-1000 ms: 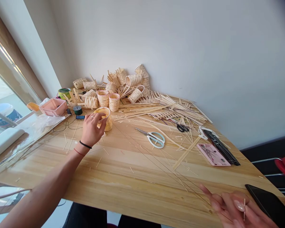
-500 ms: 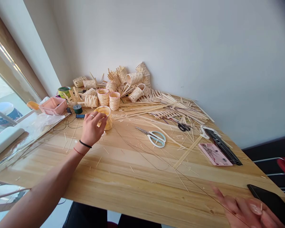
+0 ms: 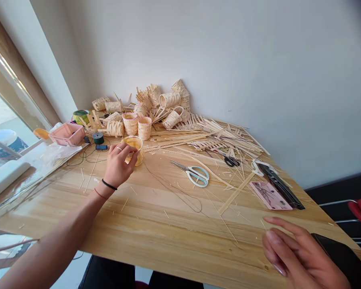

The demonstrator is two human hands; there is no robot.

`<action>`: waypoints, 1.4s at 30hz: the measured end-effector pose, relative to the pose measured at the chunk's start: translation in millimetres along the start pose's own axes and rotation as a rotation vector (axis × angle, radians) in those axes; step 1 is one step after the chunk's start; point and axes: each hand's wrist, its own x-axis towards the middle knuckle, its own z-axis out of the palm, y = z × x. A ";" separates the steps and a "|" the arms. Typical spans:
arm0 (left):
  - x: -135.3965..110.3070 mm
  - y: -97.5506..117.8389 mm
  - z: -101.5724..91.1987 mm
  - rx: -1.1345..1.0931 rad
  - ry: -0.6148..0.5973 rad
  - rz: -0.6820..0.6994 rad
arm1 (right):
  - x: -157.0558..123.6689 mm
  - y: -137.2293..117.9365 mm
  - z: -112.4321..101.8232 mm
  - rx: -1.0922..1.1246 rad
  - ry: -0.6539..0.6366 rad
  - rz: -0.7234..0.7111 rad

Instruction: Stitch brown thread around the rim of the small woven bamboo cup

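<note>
Worktop (image 3: 156, 228): wooden, strewn with bamboo strips (image 3: 180, 138) and woven baskets (image 3: 130, 123)
Left hand (image 3: 118, 166): fingers grasping an amber woven cup (image 3: 134, 149)
Right hand (image 3: 297, 257): fingers released, beside a black device (image 3: 333, 251)
Between hands: pale-handled scissors (image 3: 195, 174)

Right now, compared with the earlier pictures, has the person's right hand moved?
Yes. The right hand has moved up the view: its fingertips now sit above the top corner of the black phone, closer to the pink card.

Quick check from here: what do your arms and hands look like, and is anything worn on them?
Your left forearm is bare, with no sleeve. The left hand has a narrow ring, and its wrist a black band and a thin red string. The right hand shows nothing worn.
</note>
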 end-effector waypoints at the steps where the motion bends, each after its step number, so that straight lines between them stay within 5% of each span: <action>1: -0.3 2.0 -0.1 -0.001 0.000 0.015 | 6.3 -6.4 7.6 -0.024 -0.041 -0.034; 7: -5.2 19.8 -0.3 -0.044 -0.007 0.109 | 56.0 -52.7 85.3 -0.028 -0.256 -0.248; 11: -10.0 34.2 0.5 -0.092 -0.041 0.200 | 82.3 -60.8 143.7 -0.003 -0.412 -0.317; 16: -11.1 47.2 -0.5 -0.109 -0.064 0.261 | 86.5 -49.7 183.4 -0.032 -0.343 -0.412; 26: -10.7 59.9 -3.7 -0.065 -0.124 0.345 | 75.1 -36.9 191.0 0.050 -0.359 -0.352; 42: -8.3 58.7 -7.1 -0.086 -0.128 0.325 | 78.2 -38.3 174.3 0.111 -0.404 -0.307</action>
